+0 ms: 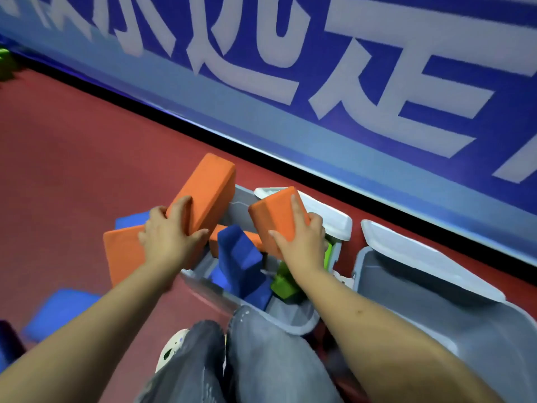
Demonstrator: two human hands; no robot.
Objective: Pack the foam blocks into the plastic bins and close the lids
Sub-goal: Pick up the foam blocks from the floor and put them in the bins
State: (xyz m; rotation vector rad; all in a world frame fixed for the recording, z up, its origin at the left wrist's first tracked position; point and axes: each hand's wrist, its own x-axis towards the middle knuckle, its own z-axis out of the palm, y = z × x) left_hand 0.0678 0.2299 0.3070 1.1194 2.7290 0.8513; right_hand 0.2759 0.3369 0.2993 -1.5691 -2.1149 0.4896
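Note:
My left hand point(170, 235) grips a long orange foam block point(207, 189) that tilts up over the left edge of a grey plastic bin point(244, 301). My right hand point(302, 242) grips a shorter orange foam block point(276, 216) above the same bin. Inside the bin lie a blue block point(239, 257), a green block point(283, 282) and part of another orange block point(216, 237). The bin's white lid point(328, 213) hangs open at its far side. A second grey bin point(436, 315) stands to the right with its white lid point(421, 257) open.
On the red floor left of the bin lie an orange block point(123, 257), a blue block point(130, 221) behind it and another blue block point(58, 311) nearer me. My knees in grey jeans point(232, 359) are at the bottom. A blue banner wall point(319, 82) runs behind the bins.

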